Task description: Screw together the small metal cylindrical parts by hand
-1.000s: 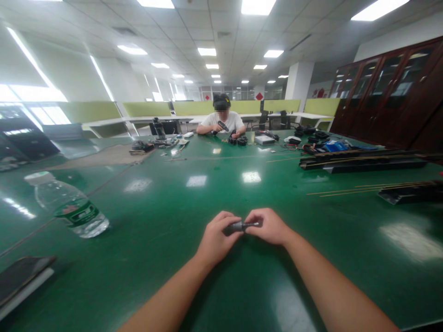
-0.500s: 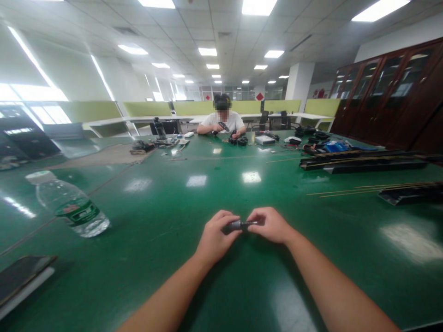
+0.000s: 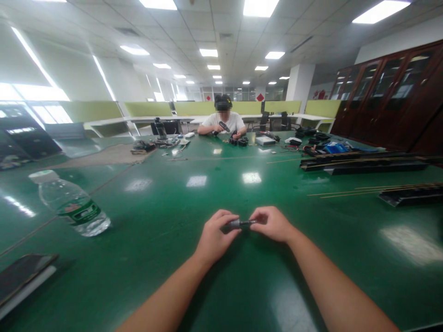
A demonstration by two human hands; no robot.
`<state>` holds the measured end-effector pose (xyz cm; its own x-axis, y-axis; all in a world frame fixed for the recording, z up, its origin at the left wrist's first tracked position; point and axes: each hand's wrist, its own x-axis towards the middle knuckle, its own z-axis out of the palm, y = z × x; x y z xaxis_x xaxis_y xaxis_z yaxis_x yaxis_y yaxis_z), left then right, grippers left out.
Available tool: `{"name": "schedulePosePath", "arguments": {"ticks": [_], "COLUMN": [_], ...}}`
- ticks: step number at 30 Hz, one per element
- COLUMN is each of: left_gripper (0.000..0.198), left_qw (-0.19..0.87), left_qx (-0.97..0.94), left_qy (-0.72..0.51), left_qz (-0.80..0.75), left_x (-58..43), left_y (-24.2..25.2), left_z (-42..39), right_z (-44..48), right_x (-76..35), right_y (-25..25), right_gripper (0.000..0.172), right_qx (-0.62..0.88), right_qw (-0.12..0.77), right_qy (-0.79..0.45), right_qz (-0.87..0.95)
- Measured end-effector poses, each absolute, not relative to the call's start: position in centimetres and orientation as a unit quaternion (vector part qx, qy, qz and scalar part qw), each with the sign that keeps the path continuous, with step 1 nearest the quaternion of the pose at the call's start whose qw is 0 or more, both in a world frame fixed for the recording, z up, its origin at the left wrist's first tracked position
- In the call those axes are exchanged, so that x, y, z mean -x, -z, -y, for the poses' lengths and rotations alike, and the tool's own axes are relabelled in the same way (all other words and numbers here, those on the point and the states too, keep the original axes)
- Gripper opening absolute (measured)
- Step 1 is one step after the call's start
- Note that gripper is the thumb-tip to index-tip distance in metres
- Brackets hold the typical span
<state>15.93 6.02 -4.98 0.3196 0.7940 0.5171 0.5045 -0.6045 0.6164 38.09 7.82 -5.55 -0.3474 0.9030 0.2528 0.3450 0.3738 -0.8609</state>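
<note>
Both hands meet just above the green table point(image 3: 194, 276), in front of me. My left hand point(image 3: 216, 237) is closed around a small dark grey cylindrical part point(image 3: 232, 224). A thin dark shaft sticks out of that part to the right, and my right hand point(image 3: 272, 223) pinches its end with fingers closed. Most of the part is hidden inside my fingers.
A plastic water bottle point(image 3: 71, 204) stands at the left and a dark phone-like slab point(image 3: 20, 279) lies at the near left edge. Long black rails point(image 3: 363, 162) and thin rods point(image 3: 367, 190) lie at the right. A person point(image 3: 223, 121) works at the far end among small parts.
My hands and the part have drifted very slightly away from me; the grip on the part is unchanged.
</note>
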Motion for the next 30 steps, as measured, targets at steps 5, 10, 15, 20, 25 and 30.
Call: {"name": "schedulePosePath", "arguments": {"ticks": [5, 10, 15, 20, 25, 30], "left_gripper": [0.026, 0.027, 0.028, 0.028, 0.025, 0.024], "left_qw": [0.177, 0.174, 0.172, 0.163, 0.164, 0.155], "left_qx": [-0.789, -0.79, -0.789, -0.787, -0.786, -0.779], "left_qy": [-0.419, -0.419, -0.422, -0.429, -0.432, -0.434], "left_qz": [-0.413, -0.414, -0.412, -0.412, -0.41, -0.425], "left_x": [-15.8, -15.7, -15.6, -15.5, -15.5, -15.4], "left_y": [5.1, 5.0, 5.1, 5.0, 4.9, 4.6], "left_z": [-6.1, -6.1, -6.3, -6.4, -6.3, -6.3], "right_z": [-7.9, -8.1, -8.1, -8.1, -8.2, -8.6], "right_x": [-38.2, -38.4, -38.5, -38.6, -38.9, -40.1], "right_y": [5.5, 5.6, 5.6, 5.5, 5.5, 5.4], "right_gripper": [0.011, 0.011, 0.011, 0.012, 0.013, 0.015], "right_qx": [0.428, 0.432, 0.435, 0.435, 0.443, 0.452], "right_qw": [0.382, 0.384, 0.384, 0.385, 0.38, 0.381], "right_qy": [-0.364, -0.357, -0.357, -0.365, -0.365, -0.38], "right_qz": [0.734, 0.734, 0.732, 0.728, 0.726, 0.712]}}
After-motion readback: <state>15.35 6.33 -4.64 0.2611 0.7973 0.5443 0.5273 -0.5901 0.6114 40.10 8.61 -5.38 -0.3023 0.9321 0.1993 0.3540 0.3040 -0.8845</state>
